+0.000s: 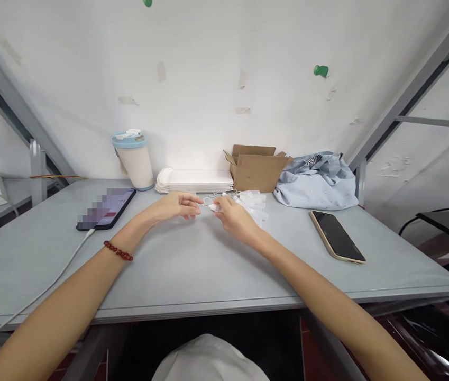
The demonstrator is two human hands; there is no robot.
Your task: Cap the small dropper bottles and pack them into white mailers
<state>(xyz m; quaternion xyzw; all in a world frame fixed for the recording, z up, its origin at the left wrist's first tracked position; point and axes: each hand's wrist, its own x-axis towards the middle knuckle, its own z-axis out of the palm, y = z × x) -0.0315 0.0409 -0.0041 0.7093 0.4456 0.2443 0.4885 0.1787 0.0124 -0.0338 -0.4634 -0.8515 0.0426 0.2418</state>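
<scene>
Above the middle of the table, my right hand [234, 216] pinches a small white piece with a thin cord loop [208, 201] sticking out to the left. My left hand [179, 206], a red bead bracelet on its wrist, has its fingers loosely bent and apart. Its index fingertip is close beside the loop; whether they touch I cannot tell. Behind my right hand lies a loose heap of translucent white pieces [254, 203] with thin strings, partly hidden by that hand. Just behind both hands rests a stack of flat white packets [196, 182].
An open cardboard box [258, 172] stands behind the heap, beside a light blue cloth bundle [317, 182]. A blue-lidded cup [135, 161] is at the back left. One phone [107, 209], with a white cable [55, 278], lies left; another phone [337, 237] lies right.
</scene>
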